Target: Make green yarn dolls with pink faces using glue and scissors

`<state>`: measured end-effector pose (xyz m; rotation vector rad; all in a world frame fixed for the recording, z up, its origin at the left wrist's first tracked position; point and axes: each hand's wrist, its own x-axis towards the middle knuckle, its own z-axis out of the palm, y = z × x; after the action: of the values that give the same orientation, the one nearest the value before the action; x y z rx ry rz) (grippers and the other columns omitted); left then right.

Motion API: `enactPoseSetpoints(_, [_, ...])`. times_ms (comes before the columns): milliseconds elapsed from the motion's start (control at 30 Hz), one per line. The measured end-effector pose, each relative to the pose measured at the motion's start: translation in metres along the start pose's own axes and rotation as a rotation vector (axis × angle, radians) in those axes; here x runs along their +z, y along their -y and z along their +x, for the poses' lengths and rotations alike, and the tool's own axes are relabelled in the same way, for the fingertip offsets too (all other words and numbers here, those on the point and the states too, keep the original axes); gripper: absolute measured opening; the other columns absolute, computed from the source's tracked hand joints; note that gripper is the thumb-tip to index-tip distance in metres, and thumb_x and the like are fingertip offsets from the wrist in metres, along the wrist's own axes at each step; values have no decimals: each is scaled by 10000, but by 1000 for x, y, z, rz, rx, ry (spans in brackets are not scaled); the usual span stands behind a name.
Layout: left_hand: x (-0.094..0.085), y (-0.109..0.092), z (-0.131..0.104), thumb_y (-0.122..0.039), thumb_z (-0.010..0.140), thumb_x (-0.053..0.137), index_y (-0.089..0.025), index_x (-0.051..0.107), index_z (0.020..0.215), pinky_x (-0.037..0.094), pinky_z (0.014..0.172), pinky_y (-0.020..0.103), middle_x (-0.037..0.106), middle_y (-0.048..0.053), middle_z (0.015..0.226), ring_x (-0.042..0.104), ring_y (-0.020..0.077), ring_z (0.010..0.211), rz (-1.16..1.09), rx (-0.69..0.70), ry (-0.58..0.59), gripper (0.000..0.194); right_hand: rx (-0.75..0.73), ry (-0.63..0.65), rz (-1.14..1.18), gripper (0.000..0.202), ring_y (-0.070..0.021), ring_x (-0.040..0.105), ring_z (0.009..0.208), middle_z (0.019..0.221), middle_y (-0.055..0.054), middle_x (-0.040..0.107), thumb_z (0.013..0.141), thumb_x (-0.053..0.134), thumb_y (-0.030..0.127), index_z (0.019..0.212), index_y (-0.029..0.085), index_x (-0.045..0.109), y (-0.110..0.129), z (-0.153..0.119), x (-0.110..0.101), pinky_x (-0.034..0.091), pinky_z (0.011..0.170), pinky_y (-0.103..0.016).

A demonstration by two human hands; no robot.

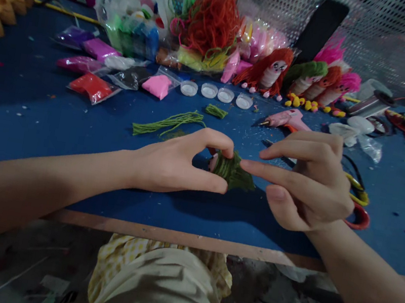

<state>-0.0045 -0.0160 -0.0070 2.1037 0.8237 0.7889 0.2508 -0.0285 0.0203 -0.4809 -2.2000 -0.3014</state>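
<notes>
Two hands (pixel 179 163), four clear dishes (pixel 209 91), four back-row dolls (pixel 274 73) and one glue gun (pixel 286 118) show.

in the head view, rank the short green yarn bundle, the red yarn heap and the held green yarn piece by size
1. Red yarn heap
2. Held green yarn piece, partly covered
3. Short green yarn bundle

Head view, forward and down (near table (pixel 56 123))

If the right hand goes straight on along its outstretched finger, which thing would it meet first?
Most likely the green yarn held by the left hand; the right hand points at its edge, though contact is unclear from one view.
</notes>
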Motion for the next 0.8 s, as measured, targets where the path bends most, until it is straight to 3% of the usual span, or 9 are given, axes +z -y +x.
enactPoseSetpoints(200, [0,-1,-1,-491,807,830,-314,644,1237,549,978,379,689,-2,1106,675,219,1069,-2,20,-11,501,17,2,24,348,-238,633,905,973,-73,689,1051,400,319,1176,259,720,0,0,0,540,843,-456])
enactPoseSetpoints(400, [-2,-3,-1,-509,811,820,-311,645,1232,550,999,396,677,9,1138,669,223,1077,32,16,-13,497,20,23,23,397,-238,652,913,993,-50,700,1065,356,346,1251,329,707,0,-2,0,533,858,-452])
enactPoseSetpoints(567, [-2,0,-2,-478,800,841,-309,641,1235,566,974,396,678,17,1127,675,228,1067,15,46,-42,508,-9,-42,46,432,-219,649,906,983,-54,714,1079,348,363,1213,241,740,-1,-1,2,538,854,-434])
enactPoseSetpoints(633, [-4,2,0,-395,814,839,-315,659,1187,572,970,397,667,25,1158,675,225,1074,4,123,-48,422,33,-44,83,396,-220,658,902,982,-65,724,1074,385,356,1166,242,753,-1,0,4,538,851,-439])
enactPoseSetpoints(733, [-6,6,4,-216,835,802,-287,686,1014,566,1009,405,615,50,1207,656,222,1144,43,415,-36,225,248,-200,188,210,-212,677,852,933,-46,721,996,615,296,1167,288,736,-2,1,10,553,784,-414])
enactPoseSetpoints(800, [-7,9,6,-161,791,840,-263,639,993,582,980,387,587,58,1187,655,213,1133,18,549,-100,302,348,-308,264,257,-193,678,802,881,-11,716,918,728,208,1148,320,730,-2,1,15,563,719,-372])
